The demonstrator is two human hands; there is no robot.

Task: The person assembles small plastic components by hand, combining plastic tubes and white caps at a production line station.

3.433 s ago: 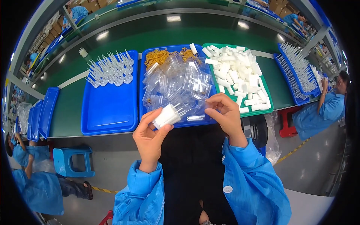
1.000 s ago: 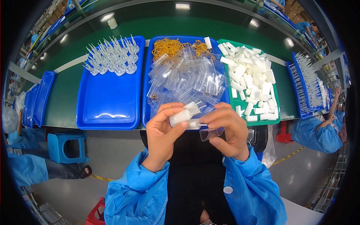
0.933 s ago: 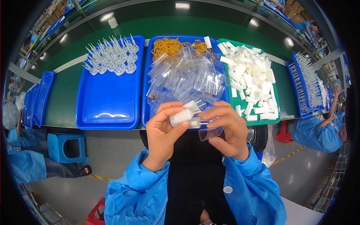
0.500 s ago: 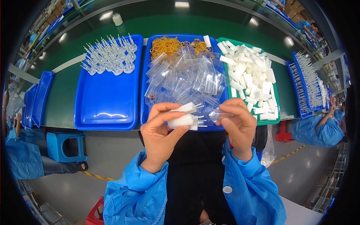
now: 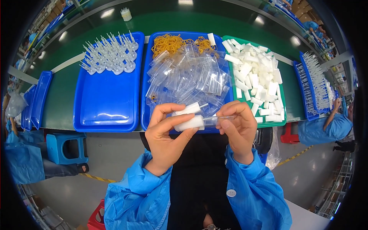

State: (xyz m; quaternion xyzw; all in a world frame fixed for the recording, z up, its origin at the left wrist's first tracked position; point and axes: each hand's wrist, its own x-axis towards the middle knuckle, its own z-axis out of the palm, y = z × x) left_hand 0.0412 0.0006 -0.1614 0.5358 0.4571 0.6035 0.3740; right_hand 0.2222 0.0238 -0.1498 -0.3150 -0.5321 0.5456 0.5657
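Observation:
My left hand is closed around several white foam blocks with thin pale stems sticking out of their right ends. One stem shows bare on the upper block. A clear plastic sleeve, pinched between the fingertips of my right hand, meets the end of the lower block. Whether the sleeve encloses a stem is hard to make out. Both hands are above the near edge of the middle blue tray, where a heap of similar clear sleeves lies.
Yellow rubber bands fill the middle tray's far end. To the right, a green tray bears loose white foam blocks. The left blue tray carries upright white stemmed pieces. A small white tub stands farther off.
My right hand has brought the clear sleeve left, against the lower foam block in my left hand. The far tub appears slightly farther right and the left tray slightly farther left.

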